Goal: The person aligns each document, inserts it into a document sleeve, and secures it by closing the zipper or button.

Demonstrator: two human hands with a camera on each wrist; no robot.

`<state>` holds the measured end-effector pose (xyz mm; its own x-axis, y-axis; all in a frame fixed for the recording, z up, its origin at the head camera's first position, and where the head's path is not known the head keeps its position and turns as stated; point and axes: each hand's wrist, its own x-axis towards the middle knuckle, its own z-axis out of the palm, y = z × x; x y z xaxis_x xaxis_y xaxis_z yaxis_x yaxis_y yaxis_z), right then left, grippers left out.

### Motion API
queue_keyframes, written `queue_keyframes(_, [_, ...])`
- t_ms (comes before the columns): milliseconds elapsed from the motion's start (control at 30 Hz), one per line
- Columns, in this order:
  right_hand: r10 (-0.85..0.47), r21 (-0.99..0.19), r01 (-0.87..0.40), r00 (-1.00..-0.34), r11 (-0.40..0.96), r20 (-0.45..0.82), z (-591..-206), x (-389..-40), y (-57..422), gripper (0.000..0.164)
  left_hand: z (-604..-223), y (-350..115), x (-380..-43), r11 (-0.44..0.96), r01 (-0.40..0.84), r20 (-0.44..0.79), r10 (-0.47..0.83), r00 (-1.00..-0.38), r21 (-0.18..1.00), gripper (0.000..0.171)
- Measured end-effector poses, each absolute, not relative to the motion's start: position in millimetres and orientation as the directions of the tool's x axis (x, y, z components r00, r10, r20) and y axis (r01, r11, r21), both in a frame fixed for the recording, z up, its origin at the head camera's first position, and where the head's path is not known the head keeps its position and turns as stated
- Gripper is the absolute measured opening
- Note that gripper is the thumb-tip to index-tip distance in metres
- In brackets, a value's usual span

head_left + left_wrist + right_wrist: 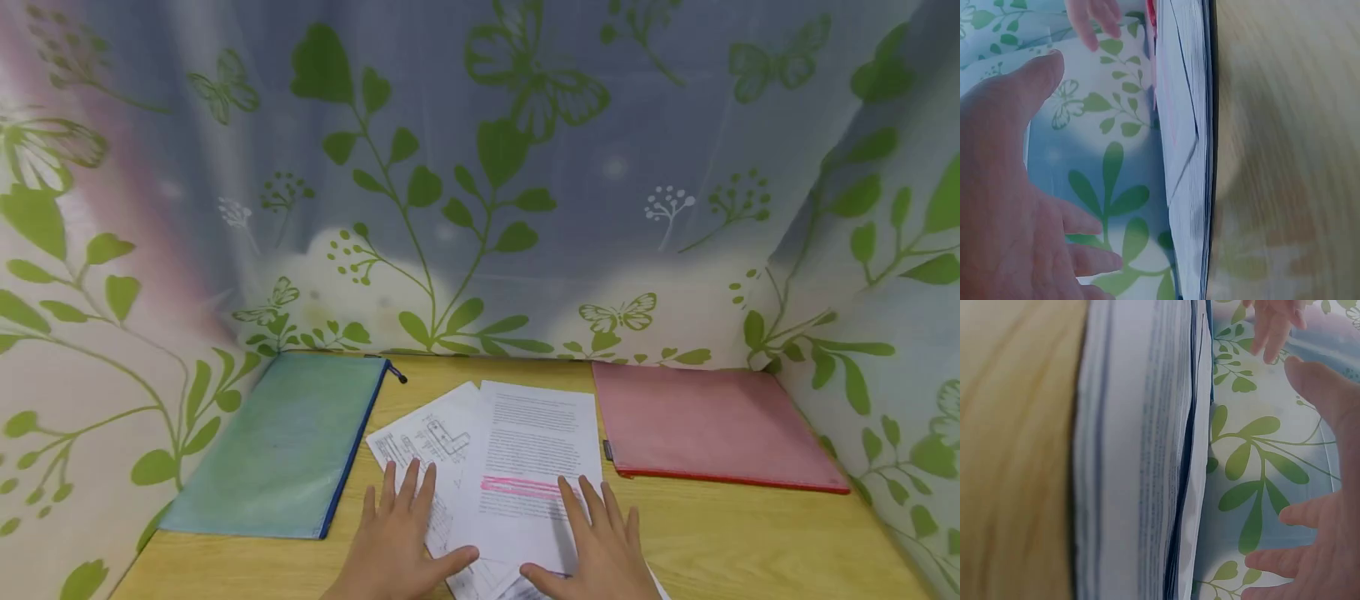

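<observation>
In the head view, a printed sheet (pixel 525 442) with pink highlighted lines overlaps a sheet with a technical drawing (pixel 444 437). Both lie in front of me near the middle of the wooden table. My left hand (pixel 393 537), fingers straight and spread, is over the lower left of the papers. Over their lower right is my right hand (pixel 603 546), also spread and holding nothing. Seen edge-on in the wrist views, the papers form a thick stack (pixel 1191 181), its layered edge (pixel 1141 456) facing the camera. Both palms face the papers with a gap showing.
A green-blue zip pouch (pixel 277 450) with a dark blue edge lies flat at the left. At the right lies a pink zip pouch (pixel 712 425) with a red zip. A leaf-and-butterfly patterned curtain (pixel 465 250) surrounds the wooden table (pixel 750 533) at the back and sides.
</observation>
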<state>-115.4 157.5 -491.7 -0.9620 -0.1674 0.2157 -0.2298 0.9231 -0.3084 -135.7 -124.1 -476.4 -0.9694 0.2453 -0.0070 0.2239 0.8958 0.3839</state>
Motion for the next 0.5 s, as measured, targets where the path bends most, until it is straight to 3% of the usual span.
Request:
queue_keyframes(267, [-0.159, -0.303, -0.226, -0.960, 0.926, 0.231, -492, -117, 158, 0.111, -462, -163, -170, 0.808, 0.351, -0.087, 0.439, -0.894, 0.474, 0.113])
queue_keyframes(500, [-0.157, -0.325, -0.221, -0.965, 0.919, 0.211, -495, -116, 163, 0.110, -444, -189, -206, 0.803, 0.419, -0.051, 0.483, -0.874, 0.424, 0.110])
